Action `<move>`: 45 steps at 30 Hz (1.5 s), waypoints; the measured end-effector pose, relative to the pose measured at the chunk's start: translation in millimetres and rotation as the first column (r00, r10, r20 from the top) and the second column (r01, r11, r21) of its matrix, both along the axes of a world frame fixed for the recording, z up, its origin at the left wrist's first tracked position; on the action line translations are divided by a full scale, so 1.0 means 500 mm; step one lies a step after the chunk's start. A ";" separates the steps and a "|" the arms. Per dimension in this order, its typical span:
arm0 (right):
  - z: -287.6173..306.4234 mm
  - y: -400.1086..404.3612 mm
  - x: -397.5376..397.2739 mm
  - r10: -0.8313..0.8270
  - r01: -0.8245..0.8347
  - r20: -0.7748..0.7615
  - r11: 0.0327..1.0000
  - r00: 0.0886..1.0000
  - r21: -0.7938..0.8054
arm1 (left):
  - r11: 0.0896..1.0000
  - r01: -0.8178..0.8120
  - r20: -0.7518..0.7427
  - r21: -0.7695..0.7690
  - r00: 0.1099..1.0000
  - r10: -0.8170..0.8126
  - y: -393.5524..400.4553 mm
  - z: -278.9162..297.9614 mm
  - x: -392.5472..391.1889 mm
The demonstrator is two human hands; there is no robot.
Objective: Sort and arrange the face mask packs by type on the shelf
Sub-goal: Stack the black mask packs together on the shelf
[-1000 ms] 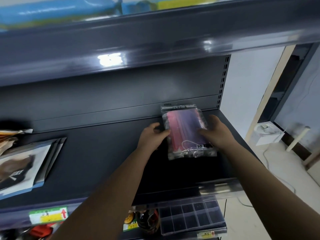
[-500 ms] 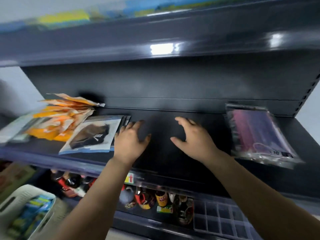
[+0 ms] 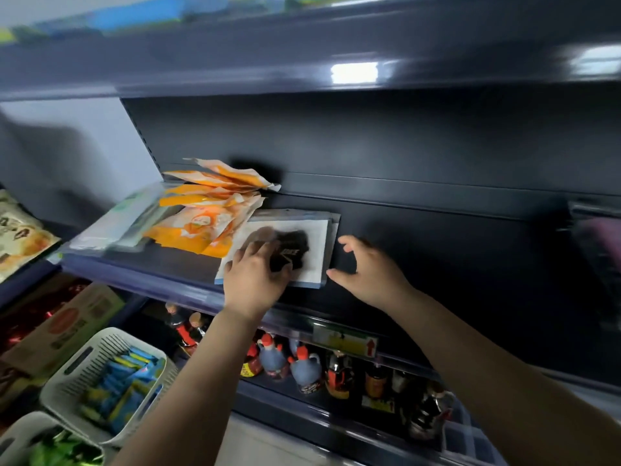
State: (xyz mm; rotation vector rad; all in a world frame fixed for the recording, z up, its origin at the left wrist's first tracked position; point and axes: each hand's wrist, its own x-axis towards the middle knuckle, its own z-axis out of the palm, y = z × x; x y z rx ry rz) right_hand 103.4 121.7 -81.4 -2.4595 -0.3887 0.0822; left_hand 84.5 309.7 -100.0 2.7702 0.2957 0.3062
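A small stack of white packs with a black mask printed on top (image 3: 314, 243) lies on the dark shelf (image 3: 437, 264). My left hand (image 3: 255, 277) rests flat on the top pack, fingers straight. Just right of the stack, my right hand (image 3: 366, 270) hovers open with thumb and fingers spread, touching nothing. Orange mask packs (image 3: 208, 210) are heaped to the left of the stack. Pale green packs (image 3: 117, 220) lie at the shelf's left end. The clear pack of pink masks (image 3: 598, 243) lies blurred at the far right edge.
The shelf above (image 3: 302, 55) overhangs close. Bottles (image 3: 302, 364) line the lower shelf behind a price tag (image 3: 346, 341). White baskets (image 3: 100, 375) with blue packets stand at the lower left, beside a cardboard box (image 3: 64, 327).
Both hands let go of the pink mask pack at the right end and moved left. My left hand now lies on the black-mask stack, my right hand beside it.
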 end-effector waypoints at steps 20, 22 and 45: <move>-0.047 0.122 0.090 -0.295 0.633 -0.570 0.496 0.767 0.595 | 0.982 0.186 0.001 0.022 0.983 -0.186 0.086 -0.052 0.049; -0.050 0.128 0.085 -0.287 0.614 -0.554 0.515 0.781 0.599 | 0.981 0.194 0.012 -0.004 0.981 -0.194 0.089 -0.051 0.049; -0.044 -0.119 -0.036 -0.423 0.458 -0.243 0.539 0.873 0.707 | 0.428 0.106 0.013 -0.898 0.977 -0.214 -0.071 -0.012 0.077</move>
